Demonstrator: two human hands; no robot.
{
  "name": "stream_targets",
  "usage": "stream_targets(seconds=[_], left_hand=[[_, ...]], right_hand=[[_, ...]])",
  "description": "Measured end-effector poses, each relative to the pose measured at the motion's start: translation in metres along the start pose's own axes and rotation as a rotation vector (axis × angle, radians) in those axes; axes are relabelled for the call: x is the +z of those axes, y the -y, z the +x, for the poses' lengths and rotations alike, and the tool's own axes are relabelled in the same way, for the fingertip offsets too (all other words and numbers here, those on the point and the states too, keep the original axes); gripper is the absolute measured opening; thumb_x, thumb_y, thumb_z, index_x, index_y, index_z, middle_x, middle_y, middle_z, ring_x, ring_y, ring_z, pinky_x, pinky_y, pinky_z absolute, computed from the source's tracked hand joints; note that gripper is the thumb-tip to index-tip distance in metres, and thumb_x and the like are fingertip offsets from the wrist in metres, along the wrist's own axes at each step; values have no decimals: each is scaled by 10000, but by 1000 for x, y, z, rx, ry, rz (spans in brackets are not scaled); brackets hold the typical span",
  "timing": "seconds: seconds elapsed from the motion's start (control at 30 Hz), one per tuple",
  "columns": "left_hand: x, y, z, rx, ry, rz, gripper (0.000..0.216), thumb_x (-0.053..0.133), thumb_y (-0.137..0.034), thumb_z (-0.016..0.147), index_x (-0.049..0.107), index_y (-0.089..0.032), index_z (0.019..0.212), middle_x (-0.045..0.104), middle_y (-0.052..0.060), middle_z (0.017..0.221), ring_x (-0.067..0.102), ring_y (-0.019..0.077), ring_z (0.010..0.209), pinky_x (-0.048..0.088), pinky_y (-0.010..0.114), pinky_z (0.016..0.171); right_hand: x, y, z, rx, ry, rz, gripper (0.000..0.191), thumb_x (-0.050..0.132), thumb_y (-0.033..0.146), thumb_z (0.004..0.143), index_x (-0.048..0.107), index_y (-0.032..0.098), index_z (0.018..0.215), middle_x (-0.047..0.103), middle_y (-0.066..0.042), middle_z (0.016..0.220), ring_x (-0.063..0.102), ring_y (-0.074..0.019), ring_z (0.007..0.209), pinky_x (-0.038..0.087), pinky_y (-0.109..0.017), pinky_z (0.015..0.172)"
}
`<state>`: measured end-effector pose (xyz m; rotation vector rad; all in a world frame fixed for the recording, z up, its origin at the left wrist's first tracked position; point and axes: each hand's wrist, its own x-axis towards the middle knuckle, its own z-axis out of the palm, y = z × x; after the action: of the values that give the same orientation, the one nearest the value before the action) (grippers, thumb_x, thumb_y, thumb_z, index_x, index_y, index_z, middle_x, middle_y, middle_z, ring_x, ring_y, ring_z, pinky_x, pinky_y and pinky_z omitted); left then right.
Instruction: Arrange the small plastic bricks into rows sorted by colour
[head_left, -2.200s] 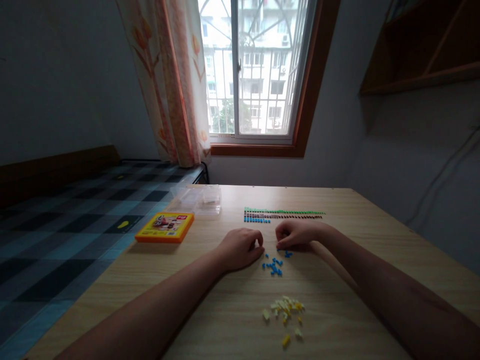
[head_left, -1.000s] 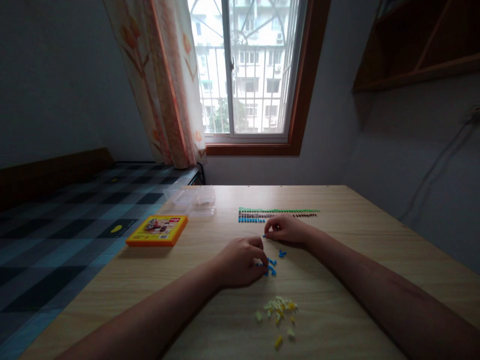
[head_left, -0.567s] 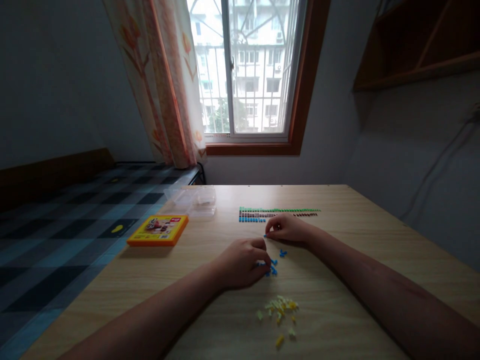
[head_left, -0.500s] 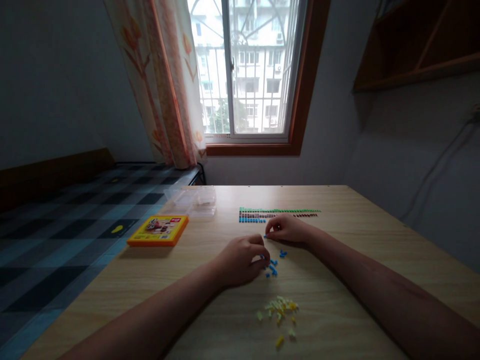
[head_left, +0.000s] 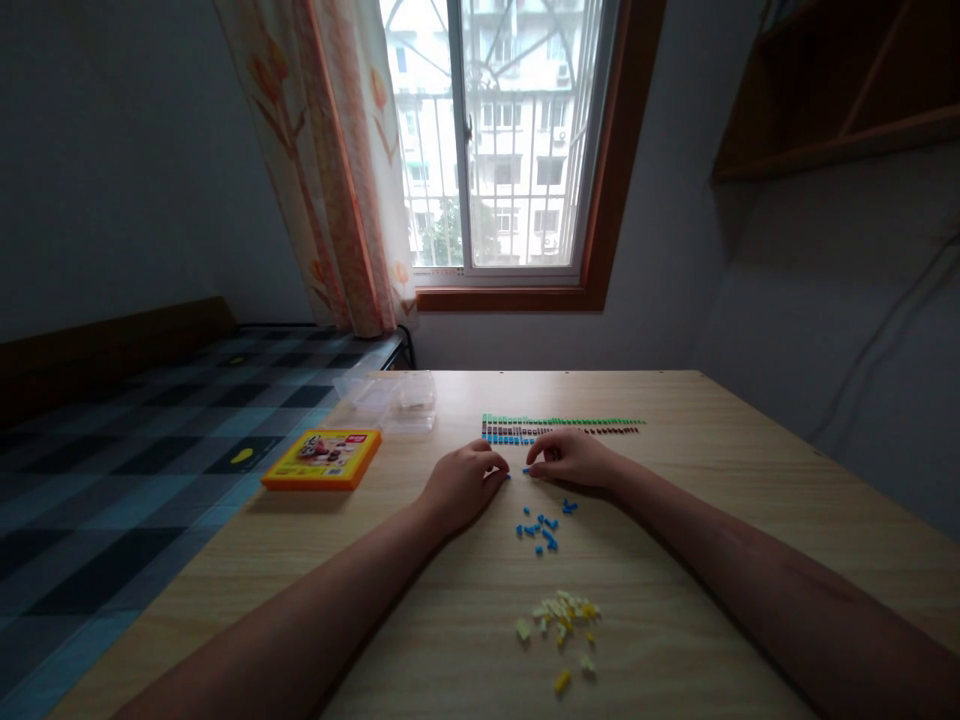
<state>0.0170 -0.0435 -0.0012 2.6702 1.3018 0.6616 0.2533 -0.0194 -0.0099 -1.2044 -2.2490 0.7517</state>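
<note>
My left hand (head_left: 466,482) is closed in a pinch, with a small blue brick (head_left: 508,477) at its fingertips. Just to its right, my right hand (head_left: 571,458) pinches another blue brick (head_left: 527,470) close to the tabletop. Beyond both hands lie rows of tiny pieces: a green row (head_left: 570,421) at the back, a dark brown row (head_left: 611,430), and a shorter blue row (head_left: 504,439), part of which may be hidden by my hands. Nearer to me is a loose scatter of blue bricks (head_left: 551,541).
A pile of pale and bright yellow bricks (head_left: 562,610) lies at the front of the wooden table (head_left: 675,600). On the left are a yellow-orange box (head_left: 322,460) and clear plastic trays (head_left: 390,400). A bed with a checked cover (head_left: 150,450) adjoins the left side.
My left hand has moved from the loose blue bricks up and away toward the rows, carrying a blue brick. The right hand has stayed nearly in place.
</note>
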Motion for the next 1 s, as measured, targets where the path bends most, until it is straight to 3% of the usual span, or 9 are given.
stream_targets(seconds=[0.23, 0.33, 0.53, 0.7, 1.0], left_hand=[[-4, -4, -3, 56, -28, -80, 169, 561, -226, 859, 724, -224, 907, 633, 22, 888, 563, 117, 714, 447, 243, 697], [-7, -14, -7, 180, 23, -196, 123, 604, -218, 826, 725, -208, 845, 622, 21, 860, 546, 102, 695, 441, 221, 673], [-11, -36, -16, 245, 87, -349, 130, 603, -221, 816, 727, -181, 820, 599, 34, 852, 538, 98, 687, 446, 220, 662], [-11, -40, -20, 317, 118, -305, 187, 601, -219, 797, 758, -233, 897, 597, 38, 877, 567, 123, 755, 472, 244, 715], [-10, -42, -19, 369, 153, -193, 179, 610, -300, 833, 765, -275, 921, 603, 30, 868, 564, 125, 753, 468, 245, 722]], right_hand=[[-10, -3, -1, 77, 156, 236, 305, 714, 422, 723, 698, 159, 877, 511, 40, 616, 439, -98, 567, 300, -210, 509], [-11, -4, -2, 81, 159, 247, 299, 724, 419, 714, 685, 153, 845, 524, 36, 631, 455, -100, 585, 322, -210, 519], [-16, -5, -3, 102, 228, 314, 324, 735, 441, 710, 652, 148, 821, 562, 20, 658, 486, -101, 582, 351, -208, 506], [-22, -6, -3, 128, 324, 381, 330, 736, 445, 719, 638, 151, 833, 577, 21, 662, 492, -89, 547, 360, -197, 476], [-19, -7, -3, 135, 283, 416, 328, 737, 439, 717, 643, 151, 843, 575, 28, 640, 482, -82, 515, 361, -196, 453]])
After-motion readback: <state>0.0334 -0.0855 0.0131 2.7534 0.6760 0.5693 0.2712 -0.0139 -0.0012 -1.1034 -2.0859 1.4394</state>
